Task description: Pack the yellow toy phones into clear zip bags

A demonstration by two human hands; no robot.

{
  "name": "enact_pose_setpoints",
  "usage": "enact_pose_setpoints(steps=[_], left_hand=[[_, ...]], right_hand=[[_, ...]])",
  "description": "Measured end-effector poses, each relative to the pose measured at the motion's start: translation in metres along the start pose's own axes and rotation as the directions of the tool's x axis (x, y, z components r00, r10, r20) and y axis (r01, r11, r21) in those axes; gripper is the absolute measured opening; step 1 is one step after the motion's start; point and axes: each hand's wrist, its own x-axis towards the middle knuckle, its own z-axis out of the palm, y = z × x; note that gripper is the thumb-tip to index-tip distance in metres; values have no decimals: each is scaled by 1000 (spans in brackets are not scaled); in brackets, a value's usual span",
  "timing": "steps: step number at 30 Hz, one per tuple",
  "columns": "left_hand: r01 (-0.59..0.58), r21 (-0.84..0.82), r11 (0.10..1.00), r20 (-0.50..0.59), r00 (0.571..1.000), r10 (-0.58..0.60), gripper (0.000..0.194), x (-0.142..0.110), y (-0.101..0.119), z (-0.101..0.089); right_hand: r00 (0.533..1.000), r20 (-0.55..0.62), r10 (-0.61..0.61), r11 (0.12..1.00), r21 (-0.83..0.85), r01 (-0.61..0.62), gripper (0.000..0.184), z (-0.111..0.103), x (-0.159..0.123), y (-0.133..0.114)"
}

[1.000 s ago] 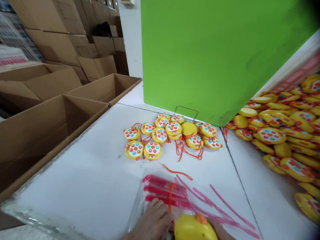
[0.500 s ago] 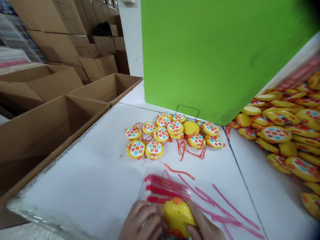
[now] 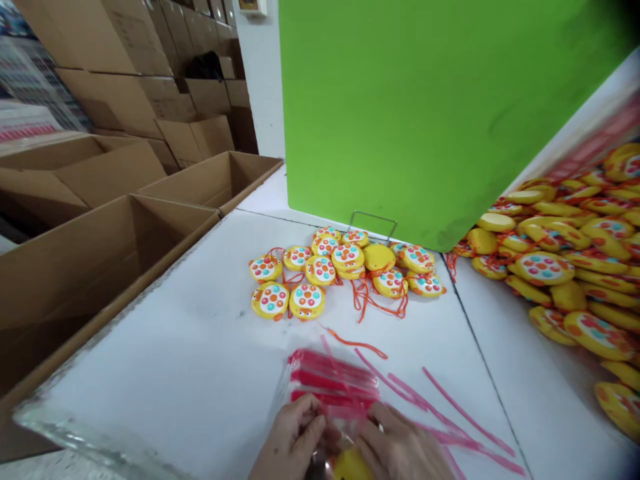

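Observation:
At the bottom of the view, my left hand (image 3: pixel 293 440) and my right hand (image 3: pixel 397 443) are closed on either side of a clear plastic bag (image 3: pixel 349 430), fingers pinching its upper part. A yellow chick-shaped toy (image 3: pixel 353 465) shows between the hands, seemingly inside the plastic; its lower part is cut off by the frame edge. Just beyond my fingers lies a stack of clear bags with red-pink top strips (image 3: pixel 333 373). Pink torn strips (image 3: pixel 450 437) are scattered right of it, and an orange cord (image 3: pixel 357 343) lies behind it.
Several yellow toys with coloured dots (image 3: pixel 320 270) lie on the white table (image 3: pixel 190 360), cords tangled among them. A large heap of such toys (image 3: pixel 575 267) fills the right. A green panel (image 3: pixel 400 120) stands behind. Open cardboard boxes (image 3: pixel 100 267) line the left edge.
The yellow toy, held up in my right hand before, is now lower between both hands, behind clear plastic. My left hand has closed on the bag's upper part, and so has my right.

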Motion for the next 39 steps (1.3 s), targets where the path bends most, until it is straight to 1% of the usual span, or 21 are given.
enact_pose_setpoints(steps=[3, 6, 8, 11, 13, 15, 16, 17, 19, 21, 22, 23, 24, 26, 27, 28, 29, 31, 33, 36, 39], left_hand=[[-57, 131, 990, -67, 996, 66, 20, -1, -3, -2], [-80, 249, 965, -110, 988, 110, 20, -2, -2, 0], [-92, 308, 947, -90, 988, 125, 22, -2, 3, 3], [-130, 411, 902, -14, 989, 148, 24, -3, 8, 5], [-147, 468, 871, 26, 988, 153, 27, -4, 8, 4], [-125, 448, 885, 40, 992, 120, 29, -5, 6, 0], [-106, 406, 908, 39, 994, 99, 28, -5, 4, -2], [-87, 348, 933, 39, 996, 78, 27, -5, 3, -5], [-59, 232, 971, 28, 998, 54, 24, -5, 3, -8], [-47, 165, 985, 17, 999, 45, 22, -4, 3, -10], [-40, 133, 990, 19, 999, 38, 22, -3, 2, -11], [-31, 93, 995, 21, 999, 29, 22, -3, 2, -11], [-21, 52, 998, 30, 999, 19, 22, -2, 0, -12], [-8, -13, 1000, 47, 999, 8, 22, -1, -6, -13], [-10, -23, 1000, 49, 999, 11, 23, -1, -9, -14], [-19, -16, 1000, 44, 999, 20, 22, 0, -12, -15], [-27, -4, 1000, 40, 999, 28, 22, 0, -15, -15], [-35, 5, 999, 38, 999, 35, 22, 0, -19, -15], [-21, -16, 1000, 47, 999, 21, 21, -1, -19, -14], [0, -31, 1000, 60, 998, 1, 22, -3, -16, -12], [11, 19, 1000, 47, 999, -12, 21, -4, -14, -13]], right_hand=[[993, -115, 17, 996, 86, -7, 15, 5, 12, -11], [984, -177, -3, 997, 81, 18, 18, 10, 25, -23], [978, -205, -20, 998, 46, 30, 21, 12, 33, -30], [955, -297, 1, 1000, 29, 8, 26, 11, 38, -32], [946, -311, 90, 994, 89, -65, 24, 9, 33, -22], [928, -251, 275, 957, 165, -239, 18, 5, 18, 2], [898, -199, 392, 915, 182, -359, 15, 4, 7, 19], [845, -159, 510, 858, 161, -488, 15, 2, -6, 38], [726, -61, 685, 729, 48, -683, 18, -3, -37, 76], [618, 18, 786, 618, -46, -785, 24, -10, -67, 106], [585, 23, 810, 585, -74, -807, 26, -14, -79, 116], [571, -3, 821, 569, -86, -818, 28, -17, -88, 120], [578, -50, 815, 574, -78, -815, 30, -20, -93, 120], [642, -113, 758, 648, 16, -762, 31, -25, -90, 106], [683, -95, 724, 690, 102, -717, 30, -27, -82, 95], [729, -34, 683, 719, 203, -664, 29, -28, -72, 83], [769, 60, 636, 720, 311, -620, 27, -28, -59, 71], [807, 227, 545, 654, 487, -579, 24, -27, -32, 52], [819, 326, 472, 532, 635, -560, 19, -23, -11, 42], [839, 399, 369, 349, 777, -523, 11, -15, 3, 43], [856, 402, 326, 292, 818, -495, 8, -7, -1, 48]])
